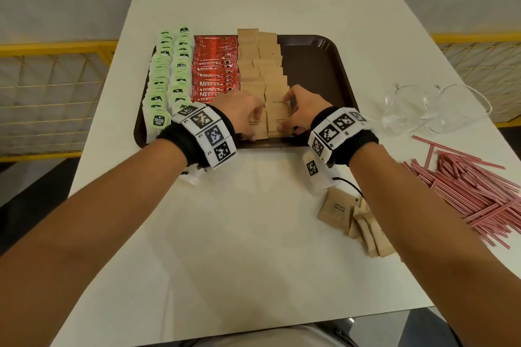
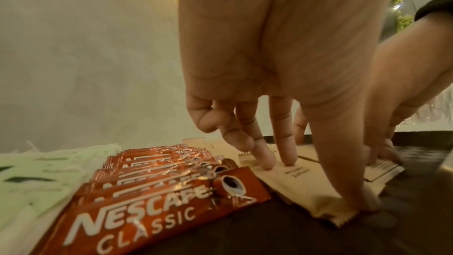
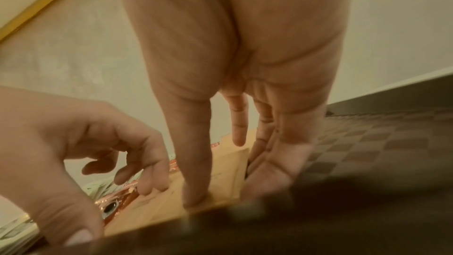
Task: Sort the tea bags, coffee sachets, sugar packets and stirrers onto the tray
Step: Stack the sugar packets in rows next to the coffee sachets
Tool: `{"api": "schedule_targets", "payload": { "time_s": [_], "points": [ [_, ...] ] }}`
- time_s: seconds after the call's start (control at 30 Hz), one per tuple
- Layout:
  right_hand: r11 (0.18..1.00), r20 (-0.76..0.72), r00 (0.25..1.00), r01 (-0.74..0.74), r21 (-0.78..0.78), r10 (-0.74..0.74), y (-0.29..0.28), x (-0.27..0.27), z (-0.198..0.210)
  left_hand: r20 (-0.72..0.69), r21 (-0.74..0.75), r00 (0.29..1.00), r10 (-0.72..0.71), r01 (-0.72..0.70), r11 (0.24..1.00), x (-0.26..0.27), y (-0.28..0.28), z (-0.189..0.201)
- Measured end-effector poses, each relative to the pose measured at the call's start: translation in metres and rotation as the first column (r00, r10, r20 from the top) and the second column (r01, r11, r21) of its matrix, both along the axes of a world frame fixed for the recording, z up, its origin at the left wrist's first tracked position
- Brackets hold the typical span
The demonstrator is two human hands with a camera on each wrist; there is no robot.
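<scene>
Resting on a brown tray (image 1: 318, 48), green tea bags (image 1: 169, 73), red coffee sachets (image 1: 214, 70) and sugar packets (image 1: 262, 65) form rows. Left hand (image 1: 239, 110) and right hand (image 1: 303, 110) press straight fingertips on the nearest packets. Stirrers (image 1: 465, 191) lie at three o'clock.

Near tray (image 3: 318, 230) edge blurred; stirrers (image 1: 479, 194) cut off at right

Head overhead; wrists close, sharing tray (image 1: 315, 48)

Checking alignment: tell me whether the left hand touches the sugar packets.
Touching. The left wrist view shows the left hand with fingertips on the sugar packets.
</scene>
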State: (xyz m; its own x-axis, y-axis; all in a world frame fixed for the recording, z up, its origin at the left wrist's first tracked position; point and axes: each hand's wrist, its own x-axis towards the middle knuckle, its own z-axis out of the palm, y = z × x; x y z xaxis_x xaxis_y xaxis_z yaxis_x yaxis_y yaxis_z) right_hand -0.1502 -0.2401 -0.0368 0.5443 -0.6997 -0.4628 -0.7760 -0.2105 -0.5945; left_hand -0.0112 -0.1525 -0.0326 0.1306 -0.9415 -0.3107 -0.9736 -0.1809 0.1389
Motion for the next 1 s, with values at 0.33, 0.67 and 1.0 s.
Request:
{"api": "schedule_targets", "payload": {
  "time_s": [0.33,0.67,1.0],
  "points": [
    [0.993,0.102,0.995,0.008,-0.118,0.004,0.008,-0.022,0.013,-0.156,-0.083,0.987,-0.047,0.034,0.996,-0.026,0.009,0.019],
    [0.986,-0.003,0.997,-0.082,-0.145,0.083,0.03,-0.115,0.023,-0.308,0.088,0.903,-0.299,0.34,0.936,-0.125,0.03,0.009],
    [0.926,-0.344,0.867,-0.377,0.02,0.36,0.061,-0.17,0.025,-0.182,0.147,0.951,-0.251,0.279,0.949,-0.151,0.028,-0.004]
  ]
}}
